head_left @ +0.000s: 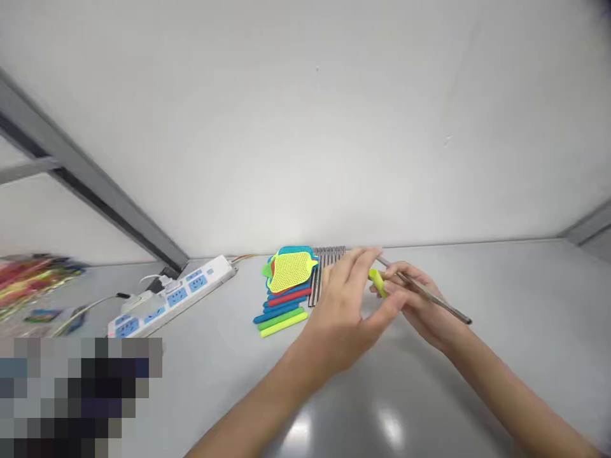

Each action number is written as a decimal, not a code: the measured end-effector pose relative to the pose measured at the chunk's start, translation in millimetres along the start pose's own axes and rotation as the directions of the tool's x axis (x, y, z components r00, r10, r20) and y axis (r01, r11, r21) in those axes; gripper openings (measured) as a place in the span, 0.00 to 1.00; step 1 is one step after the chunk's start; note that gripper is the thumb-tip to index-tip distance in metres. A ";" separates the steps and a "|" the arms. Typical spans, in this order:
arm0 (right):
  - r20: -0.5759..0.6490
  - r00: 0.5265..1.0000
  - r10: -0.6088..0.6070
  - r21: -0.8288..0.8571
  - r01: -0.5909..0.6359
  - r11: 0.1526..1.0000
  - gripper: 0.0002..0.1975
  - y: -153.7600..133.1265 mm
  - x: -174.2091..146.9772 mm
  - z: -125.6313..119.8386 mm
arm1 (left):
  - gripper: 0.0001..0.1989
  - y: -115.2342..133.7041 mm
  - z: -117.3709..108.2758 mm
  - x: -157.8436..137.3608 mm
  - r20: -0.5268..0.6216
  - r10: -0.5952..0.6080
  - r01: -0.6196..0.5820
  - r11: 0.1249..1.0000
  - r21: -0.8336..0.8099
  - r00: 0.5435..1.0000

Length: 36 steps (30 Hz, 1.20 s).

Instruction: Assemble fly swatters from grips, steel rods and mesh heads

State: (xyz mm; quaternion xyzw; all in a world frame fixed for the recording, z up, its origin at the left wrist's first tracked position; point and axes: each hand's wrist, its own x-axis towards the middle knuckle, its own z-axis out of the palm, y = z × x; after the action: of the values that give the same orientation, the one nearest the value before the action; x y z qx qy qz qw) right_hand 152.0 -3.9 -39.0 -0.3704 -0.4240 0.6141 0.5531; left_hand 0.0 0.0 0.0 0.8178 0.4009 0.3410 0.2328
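Note:
In front of me, over the table, my right hand (420, 305) is closed round a slim metal rod (442, 302) that slants down to the right. A short yellow-green tube (378, 282), apparently a handle grip, is at the same hand's fingertips. My left hand (341, 312) reaches in beside it, fingers stretched and thumb apart, its thumb by the tube and the right fingers. Its fingertips are near the rod's upper end; any contact there is unclear. Behind it lie fly swatter heads (292, 270), coloured grips (281, 313) and a row of metal rods (325, 267).
A white power strip (184, 296) with plugs and cables lies on the left of the grey table (520, 318). Farther left are colourful plastic-wrapped items (33, 280). A white wall (305, 140) stands behind, with a grey metal frame (95, 172) on the left. The lower left corner is pixelated.

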 end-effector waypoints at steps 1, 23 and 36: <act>0.014 1.000 -0.001 -0.002 0.001 1.000 0.06 0.0 3.7 2.5 | 0.23 -6.9 3.8 -4.3 0.009 0.028 -0.027 0.999 -0.019 1.000; -0.262 0.957 0.128 0.270 -0.055 0.961 0.25 65.6 19.8 -29.0 | 0.09 -107.5 38.1 -56.2 0.036 -0.539 0.397 0.573 -0.717 0.842; -0.266 0.959 0.098 0.301 -0.013 0.953 0.10 74.1 23.5 -34.4 | 0.09 -113.0 33.9 -59.1 0.158 -0.449 0.387 0.481 -0.787 0.879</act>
State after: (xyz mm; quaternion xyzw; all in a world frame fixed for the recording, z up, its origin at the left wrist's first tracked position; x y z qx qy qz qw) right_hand 154.1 21.2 -120.2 -0.3776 -0.2345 0.6280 0.6388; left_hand -57.3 12.6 -118.2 0.4896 0.3989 0.4444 0.6353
